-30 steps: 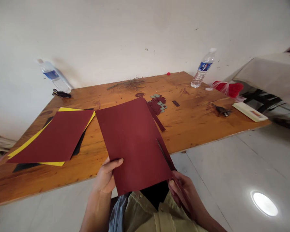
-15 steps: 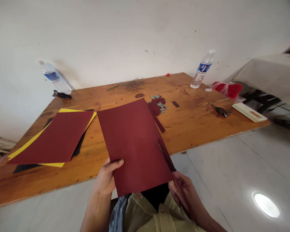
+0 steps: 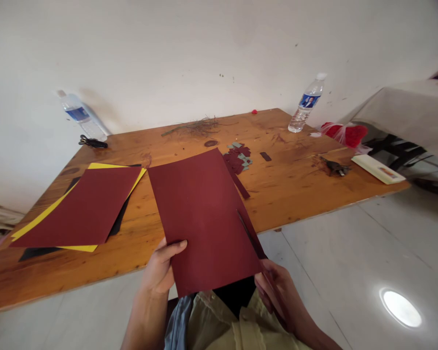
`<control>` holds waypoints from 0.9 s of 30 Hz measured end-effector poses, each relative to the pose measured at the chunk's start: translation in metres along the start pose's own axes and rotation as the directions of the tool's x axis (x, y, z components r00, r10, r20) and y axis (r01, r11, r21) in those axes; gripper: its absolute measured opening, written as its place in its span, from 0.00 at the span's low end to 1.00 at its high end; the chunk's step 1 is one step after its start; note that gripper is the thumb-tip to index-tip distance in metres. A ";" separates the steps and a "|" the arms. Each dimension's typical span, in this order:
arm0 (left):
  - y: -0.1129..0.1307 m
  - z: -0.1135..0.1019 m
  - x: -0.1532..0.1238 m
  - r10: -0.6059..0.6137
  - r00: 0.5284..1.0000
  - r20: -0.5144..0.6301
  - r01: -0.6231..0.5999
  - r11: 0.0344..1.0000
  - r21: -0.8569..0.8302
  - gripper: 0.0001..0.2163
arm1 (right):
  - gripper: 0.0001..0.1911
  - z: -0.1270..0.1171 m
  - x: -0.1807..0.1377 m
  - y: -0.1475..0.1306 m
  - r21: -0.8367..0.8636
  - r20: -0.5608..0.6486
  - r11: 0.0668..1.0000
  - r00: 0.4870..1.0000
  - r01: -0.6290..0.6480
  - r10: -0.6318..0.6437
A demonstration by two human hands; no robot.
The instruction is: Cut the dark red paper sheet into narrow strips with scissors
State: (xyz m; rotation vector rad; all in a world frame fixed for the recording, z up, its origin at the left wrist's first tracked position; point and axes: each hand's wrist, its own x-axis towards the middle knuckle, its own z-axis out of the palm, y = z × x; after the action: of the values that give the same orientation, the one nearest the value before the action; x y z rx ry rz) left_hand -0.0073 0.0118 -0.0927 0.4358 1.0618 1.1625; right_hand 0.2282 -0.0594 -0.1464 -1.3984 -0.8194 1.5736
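Observation:
My left hand (image 3: 163, 266) pinches the lower left edge of a dark red sheet of paper (image 3: 200, 218), thumb on top. My right hand (image 3: 275, 287) is closed around scissors (image 3: 248, 233) at the sheet's lower right corner; their handles are hidden by the fingers. The dark blade lies along the right side of the sheet, with a narrow strip partly cut from it and curling down over my right hand. Beyond the sheet lie a loose red strip (image 3: 241, 186) and a heap of small red and grey-green paper pieces (image 3: 238, 158).
On the wooden table (image 3: 295, 204), red, yellow and black sheets (image 3: 83, 209) are stacked at left. Two water bottles (image 3: 82, 116) (image 3: 306, 104) stand near the wall. Dry twigs (image 3: 197, 127), a dark clip-like object (image 3: 336, 167) and a white box (image 3: 377, 169) also lie there.
Almost nothing differs. Both hands, the red sheet and the scissors keep nearly the same position; the view has shifted very slightly.

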 end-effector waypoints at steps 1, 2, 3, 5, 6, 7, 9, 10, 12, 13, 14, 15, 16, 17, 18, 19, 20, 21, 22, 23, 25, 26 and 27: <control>0.000 0.000 0.000 -0.002 1.000 -0.001 0.002 1.000 -0.008 0.29 | 0.31 0.001 0.000 0.000 0.000 -0.002 1.000 1.000 0.000 0.000; 0.000 0.001 -0.001 -0.006 1.000 -0.001 0.006 1.000 -0.017 0.29 | 0.31 0.001 0.000 -0.001 -0.002 -0.003 1.000 1.000 -0.003 0.003; 0.001 0.001 -0.001 -0.011 1.000 -0.001 0.011 1.000 -0.023 0.28 | 0.31 0.002 0.000 -0.002 -0.006 -0.006 1.000 1.000 -0.007 0.007; 0.001 0.002 -0.001 -0.017 1.000 0.001 0.017 1.000 -0.026 0.27 | 0.32 0.003 0.000 -0.004 -0.008 -0.012 1.000 1.000 -0.019 0.019; 0.001 0.003 -0.001 -0.016 1.000 0.002 0.017 1.000 -0.025 0.27 | 0.33 0.003 0.000 -0.005 -0.008 -0.009 1.000 1.000 -0.028 0.027; 0.001 0.003 -0.001 -0.014 1.000 0.002 0.014 1.000 -0.021 0.27 | 0.33 0.003 0.000 -0.006 -0.006 -0.002 0.999 0.999 -0.038 0.038; 0.001 0.003 -0.001 -0.003 1.000 -0.002 0.003 1.000 -0.014 0.27 | 0.33 0.002 0.000 -0.008 -0.005 0.011 0.999 0.999 -0.053 0.053; 0.001 0.004 -0.001 0.000 1.000 -0.002 0.000 1.000 -0.010 0.27 | 0.32 0.001 -0.001 -0.009 -0.007 0.019 0.998 0.998 -0.060 0.060; 0.001 0.004 -0.001 0.002 1.000 -0.002 -0.002 1.000 -0.003 0.27 | 0.31 -0.001 -0.002 -0.010 -0.012 0.034 0.999 0.998 -0.051 0.051; 0.001 0.004 -0.001 0.002 1.000 -0.002 -0.002 1.000 -0.001 0.28 | 0.30 -0.001 -0.002 -0.011 -0.013 0.043 0.999 0.998 -0.043 0.044; 0.001 0.004 -0.001 0.002 1.000 -0.003 -0.002 1.000 0.000 0.28 | 0.30 -0.002 -0.003 -0.012 -0.011 0.049 0.999 0.998 -0.039 0.040; 0.001 0.004 -0.001 0.003 1.000 -0.004 -0.003 1.000 0.001 0.28 | 0.29 -0.002 -0.003 -0.012 -0.007 0.056 0.999 0.998 -0.042 0.042; 0.001 0.004 -0.001 0.003 1.000 -0.003 -0.003 1.000 0.001 0.28 | 0.28 -0.002 -0.003 -0.012 -0.001 0.060 0.999 0.997 -0.047 0.047; 0.001 0.004 -0.001 0.002 1.000 0.001 -0.002 1.000 0.000 0.28 | 0.28 -0.002 -0.003 -0.012 0.005 0.059 0.998 0.997 -0.056 0.056; 0.001 0.004 -0.001 0.000 1.000 0.008 0.000 1.000 0.001 0.28 | 0.27 -0.002 -0.002 -0.011 0.011 0.057 0.998 0.996 -0.064 0.064; 0.001 0.004 -0.001 -0.002 1.000 0.014 0.002 1.000 0.002 0.28 | 0.26 -0.001 -0.002 -0.011 0.018 0.056 0.998 0.996 -0.068 0.067; 0.001 0.003 0.000 -0.002 1.000 0.018 0.002 1.000 0.002 0.28 | 0.26 -0.001 -0.001 -0.011 0.023 0.057 0.997 0.996 -0.069 0.067; 0.000 0.003 0.000 -0.003 1.000 0.020 0.003 1.000 0.002 0.28 | 0.26 -0.001 -0.001 -0.011 0.027 0.059 0.997 0.996 -0.069 0.068; 0.000 0.002 0.000 -0.003 1.000 0.020 0.003 1.000 0.000 0.28 | 0.25 0.000 0.000 -0.010 0.031 0.057 0.997 0.996 -0.069 0.067; 0.000 0.002 0.001 -0.003 1.000 0.020 0.003 1.000 -0.002 0.28 | 0.25 0.000 0.000 -0.010 0.035 0.058 0.997 0.996 -0.071 0.069; 0.000 0.001 0.001 -0.007 1.000 0.025 0.007 1.000 -0.006 0.27 | 0.25 0.001 0.001 -0.010 0.051 0.051 0.996 0.996 -0.077 0.075; 0.000 0.001 0.001 -0.009 1.000 0.028 0.009 1.000 -0.006 0.27 | 0.25 0.001 0.001 -0.009 0.059 0.042 0.995 0.996 -0.080 0.078; 0.000 0.001 0.001 -0.010 0.999 0.032 0.010 1.000 -0.004 0.27 | 0.25 0.001 0.001 -0.008 0.069 0.034 0.994 0.996 -0.083 0.081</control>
State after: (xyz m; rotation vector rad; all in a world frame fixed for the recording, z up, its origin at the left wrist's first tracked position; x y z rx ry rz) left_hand -0.0062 0.0124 -0.0926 0.4439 1.0331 1.1455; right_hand 0.2285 -0.0551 -0.1394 -1.3752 -0.7262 1.6752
